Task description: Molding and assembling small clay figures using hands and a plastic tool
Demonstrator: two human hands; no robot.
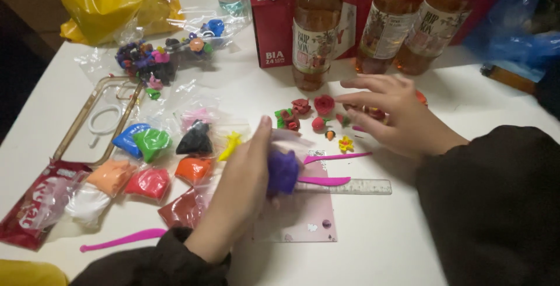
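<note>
- Near the bench (379,245) centre, the left hand (242,187) is clamped on a soft purple clay lump (283,172), held just above a pink card (306,213).
- At its 2 o'clock, the right hand (394,114) hovers with fingers spread and empty over small red clay roses (324,105).
- Between the hands lie smooth pink plastic tools (326,180) and a clear ruler (350,187).
- At 9 o'clock, bagged clay lumps (151,143) sit grouped by colour, probably for easy picking.

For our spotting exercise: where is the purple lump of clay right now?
In the head view, the purple clay sits low and centre, held in the left hand, just above the pink card and touching the pink tool beside the ruler.
</note>
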